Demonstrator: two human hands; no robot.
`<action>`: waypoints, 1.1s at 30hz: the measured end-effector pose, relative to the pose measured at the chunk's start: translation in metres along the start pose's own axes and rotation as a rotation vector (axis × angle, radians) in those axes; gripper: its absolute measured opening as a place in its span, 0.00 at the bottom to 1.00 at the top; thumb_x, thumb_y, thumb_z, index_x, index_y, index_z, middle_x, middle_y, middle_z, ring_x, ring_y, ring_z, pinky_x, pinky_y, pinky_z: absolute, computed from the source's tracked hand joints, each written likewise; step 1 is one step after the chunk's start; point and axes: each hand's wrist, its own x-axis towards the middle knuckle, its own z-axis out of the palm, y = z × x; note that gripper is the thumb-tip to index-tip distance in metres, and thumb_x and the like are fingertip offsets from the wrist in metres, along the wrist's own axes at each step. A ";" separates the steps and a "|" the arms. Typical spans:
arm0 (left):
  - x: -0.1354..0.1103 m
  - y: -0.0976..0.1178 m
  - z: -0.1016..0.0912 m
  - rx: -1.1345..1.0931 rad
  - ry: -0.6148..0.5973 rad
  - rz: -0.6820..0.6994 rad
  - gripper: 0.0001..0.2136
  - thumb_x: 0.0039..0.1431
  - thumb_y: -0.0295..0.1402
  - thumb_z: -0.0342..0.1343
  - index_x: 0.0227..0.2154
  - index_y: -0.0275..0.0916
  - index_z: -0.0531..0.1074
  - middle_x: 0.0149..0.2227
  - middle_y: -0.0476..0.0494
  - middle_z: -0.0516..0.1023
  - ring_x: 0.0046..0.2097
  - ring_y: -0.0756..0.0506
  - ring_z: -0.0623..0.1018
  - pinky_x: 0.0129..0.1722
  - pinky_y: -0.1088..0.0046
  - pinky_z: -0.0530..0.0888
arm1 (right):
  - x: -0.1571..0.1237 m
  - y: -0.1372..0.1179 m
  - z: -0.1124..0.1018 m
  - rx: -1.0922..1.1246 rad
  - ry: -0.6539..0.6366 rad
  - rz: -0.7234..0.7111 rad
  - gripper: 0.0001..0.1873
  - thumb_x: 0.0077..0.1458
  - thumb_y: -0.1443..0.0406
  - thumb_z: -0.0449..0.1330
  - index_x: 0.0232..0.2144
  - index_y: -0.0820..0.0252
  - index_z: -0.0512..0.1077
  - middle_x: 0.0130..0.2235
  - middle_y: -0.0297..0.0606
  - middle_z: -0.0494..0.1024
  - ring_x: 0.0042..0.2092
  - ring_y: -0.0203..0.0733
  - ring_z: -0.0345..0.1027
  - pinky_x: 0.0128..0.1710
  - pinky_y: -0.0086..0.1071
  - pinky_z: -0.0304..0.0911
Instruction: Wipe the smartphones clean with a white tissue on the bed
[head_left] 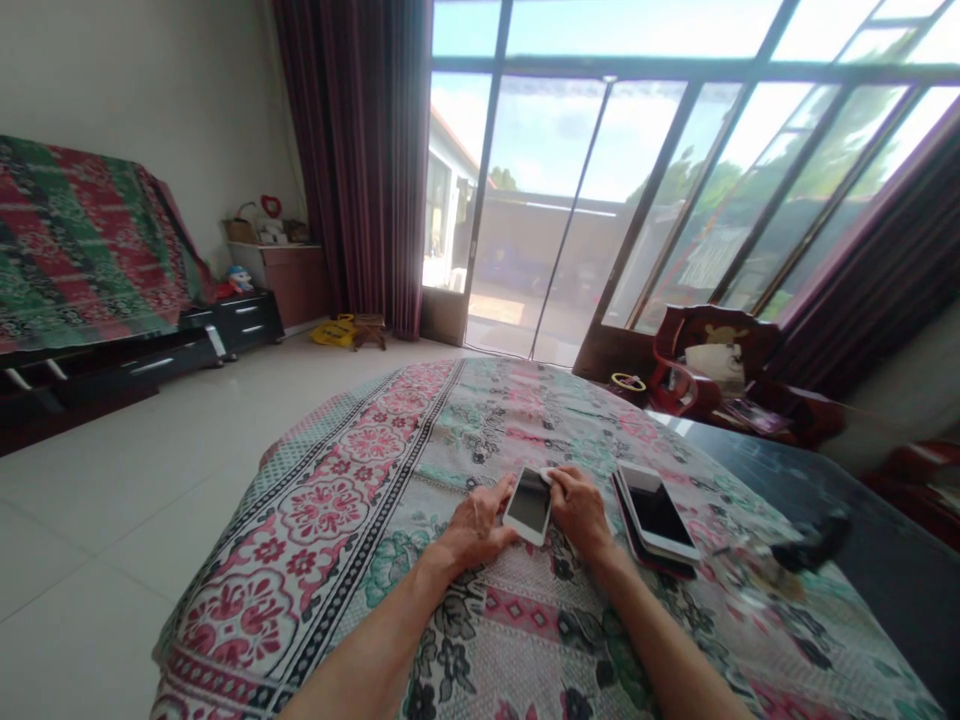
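A white phone (529,503) with a dark screen lies face up on the patterned tablecloth (420,470). My left hand (480,522) grips its left edge, thumb near the lower corner and fingers along the upper side. At the phone's upper right corner, my right hand (579,508) is closed with its fingertips on a small white piece (548,471), perhaps a cloth or pad, against the screen. Most of that piece is hidden by the fingers. To the right lies a larger white tablet (657,510), on top of a dark, red-edged flat device or case (637,545).
A blurred clear bottle with a black top (787,560) is at the right of the cloth. Beyond it, a dark tabletop (772,480) and a carved wooden chair (712,370) stand before glass doors. A covered cabinet (90,250) is at the left.
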 end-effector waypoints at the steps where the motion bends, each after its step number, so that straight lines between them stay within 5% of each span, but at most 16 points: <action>1: 0.000 -0.002 0.001 0.002 0.003 0.007 0.36 0.48 0.32 0.58 0.63 0.41 0.56 0.50 0.42 0.76 0.49 0.41 0.75 0.51 0.64 0.72 | -0.001 0.000 -0.001 0.001 0.003 0.005 0.15 0.55 0.71 0.50 0.37 0.61 0.76 0.39 0.41 0.77 0.42 0.43 0.69 0.46 0.32 0.61; 11: 0.002 -0.014 0.016 0.062 0.188 0.114 0.33 0.46 0.24 0.52 0.60 0.34 0.60 0.53 0.35 0.73 0.53 0.39 0.72 0.55 0.58 0.68 | -0.014 -0.002 -0.011 -0.036 -0.005 0.096 0.14 0.55 0.71 0.50 0.36 0.63 0.76 0.36 0.43 0.76 0.41 0.42 0.69 0.45 0.31 0.60; 17: -0.001 0.000 0.017 0.165 0.184 0.057 0.38 0.45 0.36 0.61 0.61 0.34 0.59 0.54 0.34 0.72 0.52 0.36 0.71 0.54 0.57 0.69 | -0.015 -0.004 -0.014 -0.040 -0.009 0.097 0.14 0.57 0.70 0.49 0.36 0.62 0.75 0.37 0.42 0.76 0.40 0.41 0.69 0.44 0.30 0.59; 25: 0.002 -0.005 0.001 0.209 0.090 0.140 0.34 0.45 0.29 0.56 0.60 0.36 0.61 0.50 0.36 0.74 0.51 0.40 0.72 0.52 0.64 0.72 | -0.018 -0.007 -0.017 -0.074 -0.013 0.117 0.14 0.58 0.70 0.49 0.36 0.61 0.75 0.37 0.41 0.75 0.40 0.42 0.69 0.43 0.31 0.59; 33: 0.006 -0.015 0.006 0.332 0.296 0.076 0.27 0.46 0.28 0.55 0.53 0.31 0.68 0.51 0.32 0.74 0.53 0.37 0.72 0.56 0.56 0.69 | -0.018 -0.007 -0.018 -0.085 -0.039 0.128 0.13 0.57 0.70 0.50 0.35 0.62 0.75 0.36 0.42 0.75 0.38 0.41 0.69 0.41 0.31 0.59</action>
